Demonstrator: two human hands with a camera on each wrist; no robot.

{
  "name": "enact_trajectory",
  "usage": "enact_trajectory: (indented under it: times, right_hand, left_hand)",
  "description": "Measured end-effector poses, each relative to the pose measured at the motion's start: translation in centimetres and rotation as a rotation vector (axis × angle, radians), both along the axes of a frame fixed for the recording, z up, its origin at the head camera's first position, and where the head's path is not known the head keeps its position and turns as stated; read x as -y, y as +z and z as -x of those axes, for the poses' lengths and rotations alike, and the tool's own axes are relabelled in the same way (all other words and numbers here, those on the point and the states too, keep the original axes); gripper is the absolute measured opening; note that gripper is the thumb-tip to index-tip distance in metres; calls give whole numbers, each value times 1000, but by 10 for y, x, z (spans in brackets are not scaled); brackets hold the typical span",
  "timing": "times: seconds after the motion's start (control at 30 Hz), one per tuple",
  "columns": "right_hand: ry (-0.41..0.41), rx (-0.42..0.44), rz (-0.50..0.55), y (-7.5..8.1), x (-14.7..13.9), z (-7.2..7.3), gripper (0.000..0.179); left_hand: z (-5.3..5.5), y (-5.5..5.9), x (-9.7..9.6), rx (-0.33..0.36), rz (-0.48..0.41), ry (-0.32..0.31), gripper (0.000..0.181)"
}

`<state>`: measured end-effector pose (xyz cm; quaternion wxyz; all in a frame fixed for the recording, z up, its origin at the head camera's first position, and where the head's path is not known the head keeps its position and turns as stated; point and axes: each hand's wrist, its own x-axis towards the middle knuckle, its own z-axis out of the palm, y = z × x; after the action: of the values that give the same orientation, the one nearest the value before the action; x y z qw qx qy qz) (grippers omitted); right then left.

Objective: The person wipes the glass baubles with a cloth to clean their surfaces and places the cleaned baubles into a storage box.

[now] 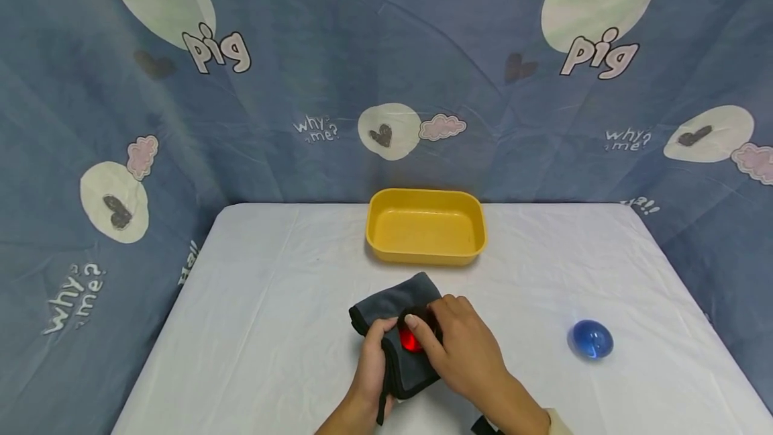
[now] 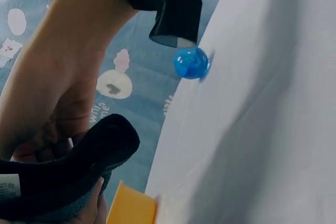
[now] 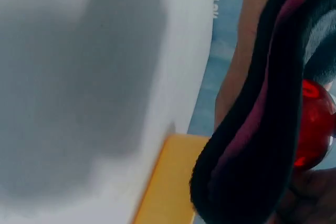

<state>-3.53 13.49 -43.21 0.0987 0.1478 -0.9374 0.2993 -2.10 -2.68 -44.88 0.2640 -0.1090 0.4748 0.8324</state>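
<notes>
A dark grey cloth [image 1: 392, 304] with black edging is held above the white table, and a clear red ball [image 1: 410, 340] lies against it. My left hand [image 1: 370, 371] grips the cloth from the left, thumb on top near the ball. From the right, my right hand [image 1: 468, 348] pinches a black-edged fold of the cloth over the ball, its thumb across the ball's upper part. In the right wrist view the red ball [image 3: 315, 124] shows beside the folded cloth [image 3: 252, 145], whose inside looks purple. The right fingers are partly hidden behind the cloth.
A yellow basin [image 1: 425, 257] stands at the table's back edge, beyond the cloth. On the right part of the white table [image 1: 272, 327] lies a clear blue ball [image 1: 592, 339]. A blue printed curtain [image 1: 338, 72] hangs behind and at both sides.
</notes>
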Motion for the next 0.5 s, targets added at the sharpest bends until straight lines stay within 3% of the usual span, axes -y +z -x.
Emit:
enact_trajectory:
  times: [0.13, 0.37, 0.5]
  right_hand:
    - [46, -58, -16, -2, -4, -2, 50]
    - [265, -180, -83, -3, -14, 0, 67]
    - [328, -242, -106, -6, -16, 1, 68]
  left_hand:
    - [2, 2, 2, -9, -24, 22, 63]
    - [4, 3, 5, -20, -42, 46, 65]
    - [4, 1, 6, -2, -43, 42, 65]
